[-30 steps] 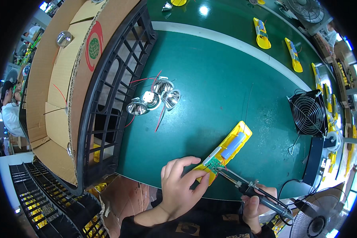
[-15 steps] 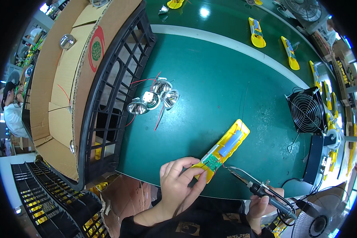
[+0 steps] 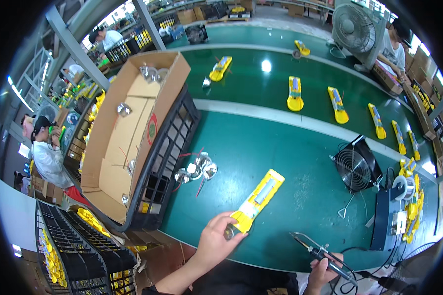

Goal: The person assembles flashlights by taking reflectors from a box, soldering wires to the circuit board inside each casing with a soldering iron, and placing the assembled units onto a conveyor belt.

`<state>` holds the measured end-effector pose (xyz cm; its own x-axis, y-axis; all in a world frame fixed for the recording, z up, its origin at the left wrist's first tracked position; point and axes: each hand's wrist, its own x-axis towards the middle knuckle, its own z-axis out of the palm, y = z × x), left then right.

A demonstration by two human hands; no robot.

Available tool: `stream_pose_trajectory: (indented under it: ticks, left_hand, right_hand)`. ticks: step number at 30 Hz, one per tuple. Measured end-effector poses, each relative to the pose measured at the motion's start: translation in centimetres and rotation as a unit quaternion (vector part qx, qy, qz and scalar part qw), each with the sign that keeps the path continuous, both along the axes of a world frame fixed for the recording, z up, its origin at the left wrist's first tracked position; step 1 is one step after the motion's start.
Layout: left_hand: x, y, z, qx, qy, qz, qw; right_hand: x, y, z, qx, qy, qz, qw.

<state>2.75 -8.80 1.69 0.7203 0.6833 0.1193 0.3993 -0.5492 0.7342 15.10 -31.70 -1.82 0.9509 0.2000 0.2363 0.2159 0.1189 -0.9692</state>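
Observation:
My left hand [image 3: 216, 240] grips the wide near end of a yellow flashlight housing [image 3: 273, 181], tilted up to the right over the green bench. Inside the housing lies a pale cylindrical battery [image 3: 265, 191], with a board area close to my fingers. Between that thumb and the fingers shows a small round, dark, shiny thing [image 3: 230, 231]; its kind is not plain. My right hand [image 3: 323, 269] is closed round a soldering iron [image 3: 330, 263] whose tip points up-left, apart from the housing. Several silver reflector cups [image 3: 197, 169] with red wires sit left of the housing.
A cardboard box [image 3: 147, 128] with reflectors rests on a black crate [image 3: 174, 147] at left. A black fan [image 3: 357, 167] and a solder spool [image 3: 403, 188] stand right. More yellow housings [image 3: 295, 93] lie along the far strip. Co-workers sit beyond, left and right.
The view has lifted to take in more of the room. The soldering iron has come away from the board. A round shiny thing now shows at my left hand, which still holds the housing.

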Motion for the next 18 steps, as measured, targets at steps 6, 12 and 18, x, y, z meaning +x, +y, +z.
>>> stream_pose_trajectory:
  ticks: [6, 12, 18]
  left_hand:
    - [11.3, 7.8, -1.8, 0.106, -0.038, 0.08, 0.99]
    - [24.6, 18.0, -1.4, 0.157, 0.003, 0.138, 0.978]
    - [31.7, 23.9, -3.2, 0.192, 0.068, 0.168, 0.964]
  right_hand:
    - [0.8, -1.2, 0.9, -0.028, 0.137, -0.017, 0.99]
    - [1.1, -1.8, 2.5, -0.06, 0.21, 0.02, 0.976]
    - [1.7, -2.5, 0.9, 0.004, 0.261, -0.007, 0.965]
